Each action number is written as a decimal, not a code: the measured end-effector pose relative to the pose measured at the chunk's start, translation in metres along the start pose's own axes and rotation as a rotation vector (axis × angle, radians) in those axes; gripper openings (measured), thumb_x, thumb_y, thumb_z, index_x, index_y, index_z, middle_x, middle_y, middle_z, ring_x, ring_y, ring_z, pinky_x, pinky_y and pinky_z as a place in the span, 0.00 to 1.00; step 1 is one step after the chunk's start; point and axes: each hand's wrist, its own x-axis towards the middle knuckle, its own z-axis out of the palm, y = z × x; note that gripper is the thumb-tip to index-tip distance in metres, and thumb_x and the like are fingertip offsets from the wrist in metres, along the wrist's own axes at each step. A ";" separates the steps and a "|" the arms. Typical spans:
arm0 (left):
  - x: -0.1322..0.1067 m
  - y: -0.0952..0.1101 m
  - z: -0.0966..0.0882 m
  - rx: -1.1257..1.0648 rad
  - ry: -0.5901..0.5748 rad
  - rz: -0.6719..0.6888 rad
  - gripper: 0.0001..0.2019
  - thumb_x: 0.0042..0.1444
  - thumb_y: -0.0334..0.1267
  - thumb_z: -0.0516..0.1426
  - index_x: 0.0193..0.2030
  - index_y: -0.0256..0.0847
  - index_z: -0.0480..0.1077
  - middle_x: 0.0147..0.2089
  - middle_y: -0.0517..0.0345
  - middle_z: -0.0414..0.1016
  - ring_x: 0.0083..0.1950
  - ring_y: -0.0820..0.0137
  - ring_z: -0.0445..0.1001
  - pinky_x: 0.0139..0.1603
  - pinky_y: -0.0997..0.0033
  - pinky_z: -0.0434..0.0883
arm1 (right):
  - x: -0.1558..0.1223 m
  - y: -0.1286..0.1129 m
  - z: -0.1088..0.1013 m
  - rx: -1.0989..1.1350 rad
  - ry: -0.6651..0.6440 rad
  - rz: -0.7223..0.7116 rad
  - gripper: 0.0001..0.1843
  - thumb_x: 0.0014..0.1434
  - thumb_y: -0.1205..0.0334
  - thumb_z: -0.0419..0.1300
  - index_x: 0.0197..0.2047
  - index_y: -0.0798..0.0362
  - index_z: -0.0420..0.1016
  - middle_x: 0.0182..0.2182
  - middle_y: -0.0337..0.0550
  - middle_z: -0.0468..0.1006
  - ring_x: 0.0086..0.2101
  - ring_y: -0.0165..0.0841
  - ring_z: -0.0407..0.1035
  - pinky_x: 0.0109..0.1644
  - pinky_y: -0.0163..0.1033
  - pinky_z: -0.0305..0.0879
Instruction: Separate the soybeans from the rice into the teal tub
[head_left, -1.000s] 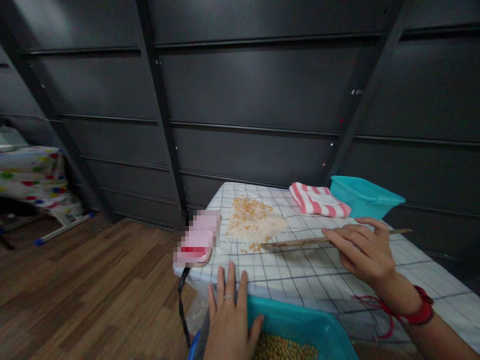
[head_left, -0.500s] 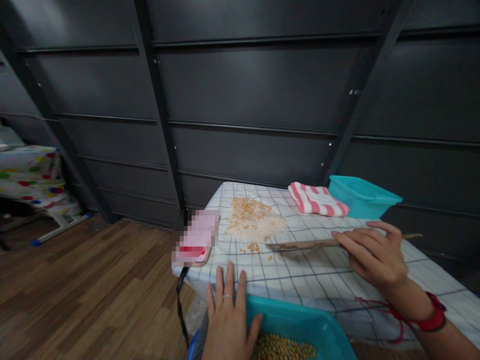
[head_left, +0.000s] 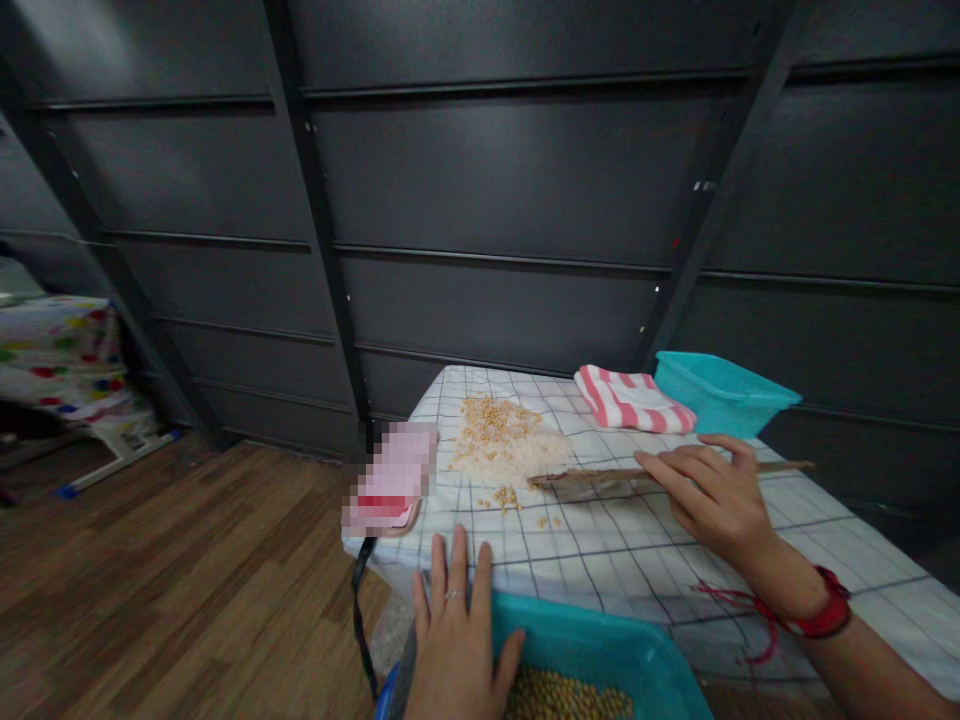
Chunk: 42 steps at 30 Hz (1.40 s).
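Right fingers (head_left: 670, 474) gripping a stick (head_left: 600, 477) moved nearer the grain pile (head_left: 506, 445); left fingers (head_left: 458, 568) spread at tub rim (head_left: 585, 610)

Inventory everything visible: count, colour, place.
Checked tablecloth: one, white, foreground
Near bin: one, turquoise, bottom
Far bin: one, turquoise, right
Rice-like grains: uncountable, whitish, tablecloth
Beans: many, yellowish, tablecloth, near bin
Striped towel: one, pink-white, right
Stick: one, brown, beside grains
Phone: one, pink, left
Strap: one, black, lower left
Dotted cover: one, multicoloured, far left
Wall: one, charcoal, back
Floor: one, brown, left
Bracelet: one, red, right wrist
Left hand: one, at near bin
Right hand: one, gripping stick
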 end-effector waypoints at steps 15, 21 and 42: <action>0.000 0.004 -0.018 0.011 -0.073 -0.004 0.30 0.50 0.40 0.49 0.61 0.35 0.50 0.65 0.41 0.39 0.63 0.46 0.36 0.57 0.37 0.48 | -0.003 -0.004 -0.013 0.055 -0.012 -0.009 0.18 0.52 0.80 0.51 0.43 0.54 0.67 0.25 0.39 0.74 0.28 0.29 0.65 0.43 0.46 0.57; 0.000 0.001 -0.008 -0.003 0.006 0.006 0.30 0.49 0.40 0.50 0.61 0.36 0.52 0.65 0.41 0.42 0.63 0.45 0.38 0.56 0.36 0.49 | 0.001 -0.006 -0.013 0.051 -0.009 -0.005 0.17 0.52 0.79 0.51 0.43 0.54 0.67 0.25 0.39 0.74 0.28 0.29 0.66 0.42 0.45 0.57; -0.002 -0.004 0.019 0.011 0.215 0.047 0.30 0.49 0.39 0.49 0.61 0.35 0.52 0.66 0.40 0.39 0.64 0.46 0.33 0.56 0.36 0.49 | 0.002 -0.006 -0.019 0.056 0.005 -0.007 0.24 0.52 0.80 0.50 0.50 0.54 0.64 0.24 0.39 0.74 0.27 0.30 0.66 0.41 0.45 0.58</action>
